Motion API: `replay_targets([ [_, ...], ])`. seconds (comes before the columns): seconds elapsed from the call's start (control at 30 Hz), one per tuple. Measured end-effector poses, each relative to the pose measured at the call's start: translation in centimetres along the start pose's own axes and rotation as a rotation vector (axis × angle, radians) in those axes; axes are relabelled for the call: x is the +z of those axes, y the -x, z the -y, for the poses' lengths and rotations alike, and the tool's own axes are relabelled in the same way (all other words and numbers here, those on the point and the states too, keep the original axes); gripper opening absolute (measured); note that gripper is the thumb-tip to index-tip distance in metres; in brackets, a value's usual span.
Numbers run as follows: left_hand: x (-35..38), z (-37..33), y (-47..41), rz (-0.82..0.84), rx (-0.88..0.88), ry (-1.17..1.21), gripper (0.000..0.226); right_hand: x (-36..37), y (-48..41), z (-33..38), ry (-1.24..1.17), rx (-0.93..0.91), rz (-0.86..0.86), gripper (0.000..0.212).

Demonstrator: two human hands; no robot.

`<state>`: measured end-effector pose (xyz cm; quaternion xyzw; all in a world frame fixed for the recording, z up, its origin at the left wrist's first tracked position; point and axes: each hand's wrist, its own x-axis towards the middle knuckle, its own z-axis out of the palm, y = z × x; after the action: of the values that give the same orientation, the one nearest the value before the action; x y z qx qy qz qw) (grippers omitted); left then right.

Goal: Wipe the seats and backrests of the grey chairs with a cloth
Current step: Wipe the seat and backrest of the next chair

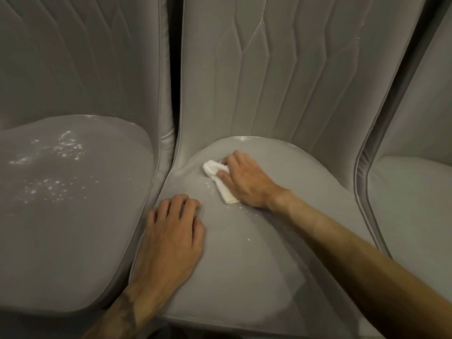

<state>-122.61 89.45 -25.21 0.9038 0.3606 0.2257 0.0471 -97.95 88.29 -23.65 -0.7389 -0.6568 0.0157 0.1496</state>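
We see three grey chairs side by side, filling the view. The middle chair's quilted backrest rises behind its broad seat. The left chair's seat touches the middle seat's left edge, below its own backrest. The right chair shows only part of its seat and back at the frame's edge.

On the left seat we make out a wide scatter of white specks. A few finer specks dot the middle seat.

The left hand rests palm-down on the front-left part of the middle seat. Its fingers are loosely bent and hold nothing.

The right hand lies further back on the same seat, near the backrest. Its fingers and thumb are curled over a small white cloth and press it against the seat. The cloth's folded tail sticks out beneath the palm toward the front.
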Motion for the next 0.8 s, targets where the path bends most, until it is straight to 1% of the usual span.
replay_targets([
  [0.03, 0.0, 0.0, 0.0, 0.004, 0.008, 0.0, 0.02, -0.9, 0.5, -2.0, 0.01, 0.077, -0.005, 0.037],
  [0.13, -0.3, -0.1, -0.1, 0.005, 0.017, -0.004, 0.019, -3.2, 2.4, -7.3, 0.102, 0.386, -0.069, 0.042],
  [0.17, -0.3, -0.2, -0.1, 0.003, 0.014, -0.007, 0.019, -3.2, 2.6, -7.1, 0.144, 0.406, -0.079, 0.041],
  [0.2, -0.4, -0.2, -0.1, 0.003, 0.01, -0.01, 0.019, -2.7, 2.8, -5.7, 0.149, 0.366, -0.075, 0.04],
  [0.23, -0.3, -0.3, -0.1, 0.004, 0.007, -0.012, 0.019, -1.9, 3.0, -3.7, 0.101, 0.291, -0.063, 0.038],
  [0.3, -0.3, -0.3, 0.0, 0.006, -0.001, -0.013, 0.02, -0.4, 4.3, -0.1, 0.025, 0.088, -0.033, 0.036],
  [0.33, -0.3, -0.2, 0.0, 0.004, 0.0, -0.014, 0.021, -0.4, 5.1, 0.5, 0.03, 0.013, -0.022, 0.036],
  [0.37, -0.2, -0.2, 0.0, 0.0, 0.009, -0.01, 0.021, -1.0, 5.7, -0.1, 0.036, -0.004, -0.011, 0.036],
  [0.4, -0.2, -0.2, 0.0, -0.005, 0.021, -0.004, 0.022, -1.9, 6.1, -1.5, 0.036, 0.048, -0.008, 0.036],
  [0.5, -0.4, -0.2, 0.0, -0.013, 0.03, 0.004, 0.021, -4.0, 6.5, -6.2, 0.093, 0.362, -0.051, 0.041],
  [0.53, -0.4, -0.2, 0.0, -0.015, 0.031, 0.005, 0.021, -4.1, 6.4, -6.5, 0.139, 0.432, -0.059, 0.042],
  [0.57, -0.4, -0.2, 0.0, -0.015, 0.029, 0.005, 0.022, -3.8, 6.2, -5.5, 0.159, 0.434, -0.066, 0.041],
  [0.6, -0.4, -0.2, 0.0, -0.013, 0.026, 0.004, 0.022, -3.1, 6.1, -3.7, 0.136, 0.394, -0.058, 0.04],
  [0.67, -0.3, -0.2, 0.0, -0.004, 0.024, 0.004, 0.023, -1.2, 6.8, 0.4, 0.038, 0.218, -0.04, 0.039],
  [0.7, -0.3, -0.1, 0.0, -0.002, 0.024, 0.004, 0.023, -0.8, 7.7, 1.9, 0.025, 0.111, -0.033, 0.039],
  [0.73, -0.4, -0.1, 0.0, -0.003, 0.026, 0.0, 0.024, -1.1, 8.4, 2.1, 0.035, 0.047, -0.011, 0.039],
  [0.77, -0.4, -0.1, 0.0, -0.002, 0.029, 0.0, 0.024, -1.9, 8.8, 1.3, 0.034, 0.043, -0.004, 0.038],
  [0.8, -0.5, -0.2, 0.0, 0.0, 0.033, 0.003, 0.025, -2.8, 9.1, -0.3, 0.041, 0.102, -0.004, 0.037],
])
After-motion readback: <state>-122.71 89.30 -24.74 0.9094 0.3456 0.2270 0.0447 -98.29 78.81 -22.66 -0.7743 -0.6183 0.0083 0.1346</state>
